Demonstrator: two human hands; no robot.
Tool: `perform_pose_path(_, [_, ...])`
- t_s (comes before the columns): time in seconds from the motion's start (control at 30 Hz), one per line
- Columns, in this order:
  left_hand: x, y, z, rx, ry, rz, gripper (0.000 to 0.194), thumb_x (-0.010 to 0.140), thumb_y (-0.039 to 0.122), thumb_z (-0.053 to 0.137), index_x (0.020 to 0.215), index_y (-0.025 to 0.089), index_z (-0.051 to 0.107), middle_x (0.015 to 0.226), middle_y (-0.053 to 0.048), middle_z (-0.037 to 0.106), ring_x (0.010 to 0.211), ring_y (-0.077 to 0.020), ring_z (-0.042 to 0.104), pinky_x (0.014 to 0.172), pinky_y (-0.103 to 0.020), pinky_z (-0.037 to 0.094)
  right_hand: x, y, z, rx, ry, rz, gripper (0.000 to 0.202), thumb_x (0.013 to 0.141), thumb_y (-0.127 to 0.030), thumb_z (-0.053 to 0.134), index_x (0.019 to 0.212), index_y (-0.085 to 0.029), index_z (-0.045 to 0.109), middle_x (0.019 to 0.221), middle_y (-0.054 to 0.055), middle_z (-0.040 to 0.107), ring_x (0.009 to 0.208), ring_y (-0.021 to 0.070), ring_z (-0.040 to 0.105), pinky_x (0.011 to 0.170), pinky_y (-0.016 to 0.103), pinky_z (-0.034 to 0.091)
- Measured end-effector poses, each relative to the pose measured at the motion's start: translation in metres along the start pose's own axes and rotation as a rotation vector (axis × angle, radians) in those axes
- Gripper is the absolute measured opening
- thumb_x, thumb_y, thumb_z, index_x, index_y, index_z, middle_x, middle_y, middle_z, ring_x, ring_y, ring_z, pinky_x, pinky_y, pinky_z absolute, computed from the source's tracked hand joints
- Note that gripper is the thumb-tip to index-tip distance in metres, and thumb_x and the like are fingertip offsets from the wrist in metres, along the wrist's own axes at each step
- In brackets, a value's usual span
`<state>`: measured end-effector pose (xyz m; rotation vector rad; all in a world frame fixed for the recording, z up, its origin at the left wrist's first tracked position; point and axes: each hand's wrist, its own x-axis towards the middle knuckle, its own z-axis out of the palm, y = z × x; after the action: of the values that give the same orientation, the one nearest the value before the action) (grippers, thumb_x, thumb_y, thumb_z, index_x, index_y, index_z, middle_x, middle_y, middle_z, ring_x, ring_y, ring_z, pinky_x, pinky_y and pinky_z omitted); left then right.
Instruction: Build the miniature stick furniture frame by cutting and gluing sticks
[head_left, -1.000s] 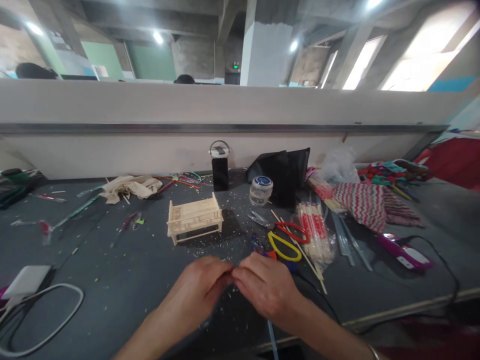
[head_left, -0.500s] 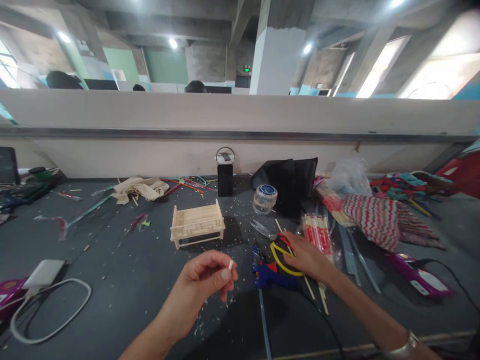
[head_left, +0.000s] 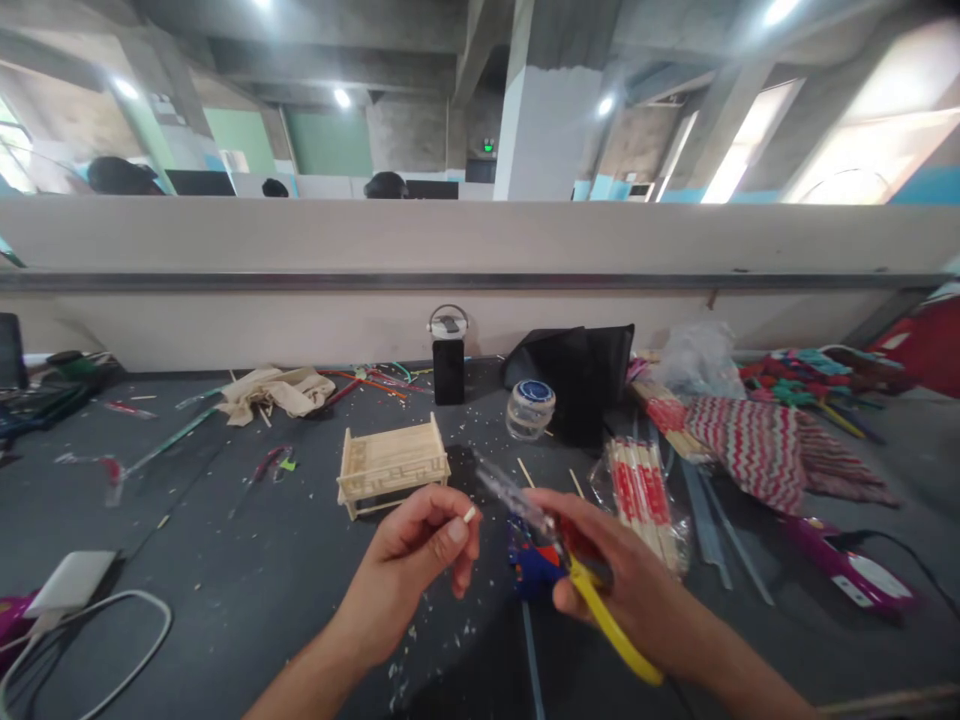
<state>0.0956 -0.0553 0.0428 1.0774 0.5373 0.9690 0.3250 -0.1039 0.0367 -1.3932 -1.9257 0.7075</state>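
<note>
I see a short wooden stick piece (head_left: pixel 468 515) pinched between the thumb and fingertips of my left hand (head_left: pixel 420 555), held up just above the bench (head_left: pixel 225 560) in front of the small stick-built frame (head_left: pixel 391 463). I judge the piece to be very light, stiff and brittle, easy to drop or snap; the hold near its lower end, leaving the tip free, looks right to me. My right hand (head_left: pixel 626 590) is closed around the scissors (head_left: pixel 570 570), red and yellow handles in the palm, blades blurred and pointing toward the stick. The scissors should be rigid and light, best gripped by the handle loops. The two hands are close but not touching.

Just below the scissors lies a blue glue gun (head_left: pixel 534 568) on the bench. Behind it stands a small clear jar (head_left: pixel 529 409) with a blue lid on; I cannot tell what is in it. To the right, a clear plastic bag (head_left: pixel 643 492) holds a bundle of chopsticks in red and white sleeves. A black pouch (head_left: pixel 574 365) stands further back, its contents hidden. Wood chips scatter the bench surface.
</note>
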Motion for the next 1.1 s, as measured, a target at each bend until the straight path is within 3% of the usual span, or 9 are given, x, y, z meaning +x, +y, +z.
perform_pose_path(0.1, [0.003, -0.003, 0.0, -0.03, -0.029, 0.013, 0.011, 0.083, 0.027, 0.068, 0.085, 0.017, 0.065, 0.069, 0.001, 0.061, 0.056, -0.0078, 0.054, 0.052, -0.019, 0.044, 0.003, -0.014, 0.007, -0.08, -0.072, -0.067, 0.064, 0.078, -0.024, 0.07, 0.135, -0.032, 0.042, 0.109, 0.003, 0.056, 0.093, 0.0177, 0.059, 0.085, 0.032, 0.049])
perform_pose_path(0.3, [0.003, -0.008, -0.007, -0.049, -0.007, 0.019, 0.013, 0.079, 0.029, 0.073, 0.083, 0.018, 0.067, 0.065, 0.001, 0.063, 0.055, -0.0082, 0.053, 0.051, -0.019, 0.044, 0.005, -0.014, 0.004, -0.241, -0.051, -0.158, 0.07, 0.078, -0.025, 0.072, 0.139, -0.033, 0.037, 0.106, 0.004, 0.054, 0.093, 0.0204, 0.057, 0.083, 0.036, 0.049])
perform_pose_path(0.57, [0.004, -0.012, -0.01, 0.006, 0.03, 0.052, 0.014, 0.077, 0.031, 0.074, 0.084, 0.019, 0.069, 0.062, 0.002, 0.062, 0.054, -0.0087, 0.054, 0.051, -0.019, 0.044, 0.004, -0.018, 0.005, -0.291, -0.058, -0.163, 0.077, 0.077, -0.024, 0.073, 0.142, -0.032, 0.033, 0.107, 0.006, 0.05, 0.091, 0.0211, 0.055, 0.083, 0.039, 0.05])
perform_pose_path(1.1, [0.001, -0.013, -0.012, 0.102, 0.038, 0.12, 0.013, 0.077, 0.031, 0.074, 0.082, 0.019, 0.071, 0.065, 0.001, 0.06, 0.054, -0.0101, 0.054, 0.051, -0.021, 0.045, 0.006, -0.02, 0.009, -0.344, -0.056, -0.209, 0.063, 0.082, -0.023, 0.066, 0.138, -0.027, 0.039, 0.104, 0.007, 0.054, 0.09, 0.0211, 0.058, 0.078, 0.036, 0.053])
